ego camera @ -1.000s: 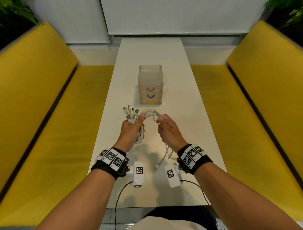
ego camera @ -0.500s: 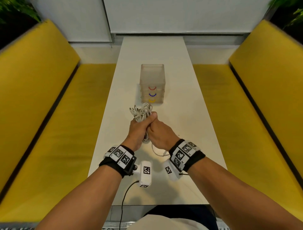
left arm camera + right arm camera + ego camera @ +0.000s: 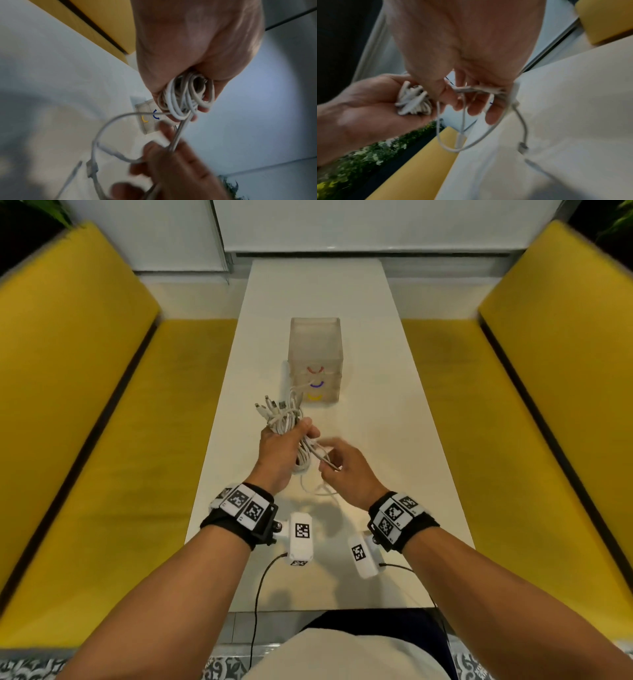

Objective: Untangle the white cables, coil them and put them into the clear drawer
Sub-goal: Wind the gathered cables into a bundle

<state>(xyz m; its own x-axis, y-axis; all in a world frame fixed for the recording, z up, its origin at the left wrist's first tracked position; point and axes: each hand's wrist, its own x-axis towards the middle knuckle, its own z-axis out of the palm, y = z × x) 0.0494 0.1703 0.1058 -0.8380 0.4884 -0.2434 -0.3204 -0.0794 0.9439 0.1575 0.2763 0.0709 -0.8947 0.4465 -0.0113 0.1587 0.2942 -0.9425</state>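
Observation:
My left hand (image 3: 281,448) grips a coiled bundle of white cables (image 3: 282,419) above the table, with several plug ends sticking up from the top of the fist. In the left wrist view the cable loops (image 3: 187,97) bulge out below the curled fingers. My right hand (image 3: 339,465), just right of the left, pinches loose cable strands (image 3: 320,455) that run back to the bundle; a slack loop (image 3: 317,489) hangs below both hands. The right wrist view shows the pinched strands (image 3: 471,90) and a dangling plug (image 3: 523,147). The clear drawer unit (image 3: 315,350) stands beyond the hands, its drawers closed.
The long white table (image 3: 394,457) runs away from me between two yellow benches (image 3: 85,440) (image 3: 531,440). The drawer unit has red (image 3: 315,369), blue (image 3: 316,385) and yellow (image 3: 314,397) handles. Black wrist-camera leads hang over the table's near edge.
The hands were pressed together at the bundle half a second ago. The right hand has now drawn back and to the right, pulling cable strands out from the bundle; the left keeps its grip.

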